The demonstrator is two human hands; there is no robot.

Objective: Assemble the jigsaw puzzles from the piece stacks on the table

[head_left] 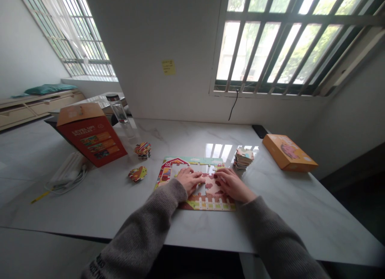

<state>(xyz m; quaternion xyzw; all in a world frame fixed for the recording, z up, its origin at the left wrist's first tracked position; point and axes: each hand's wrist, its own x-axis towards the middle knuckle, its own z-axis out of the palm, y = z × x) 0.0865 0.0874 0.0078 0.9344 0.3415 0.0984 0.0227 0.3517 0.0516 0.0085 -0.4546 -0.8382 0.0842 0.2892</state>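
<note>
A partly assembled jigsaw puzzle (pixel 207 205) lies flat on the table, showing a red barn, a white fence and a brown-spotted cow body. Its middle has gaps where the white tabletop shows. My left hand (pixel 189 180) rests palm down over the left middle of the puzzle, fingers stretched to the right. From the right side, my right hand (pixel 231 184) reaches in with bent fingertips at the upper edge of the spotted cow puzzle pieces (pixel 212 186). Its fingers appear closed on one of these pieces; the thumb is mostly hidden.
Stacked puzzle pieces (pixel 243 158) stand right of the puzzle. Leftward are another stack (pixel 143 150) and a small pile (pixel 137 174). A red puzzle box (pixel 96 138), glass bottle (pixel 118 110), power strip (pixel 66 168), orange box (pixel 288 152) and dark phone-like object (pixel 259 131) sit farther out.
</note>
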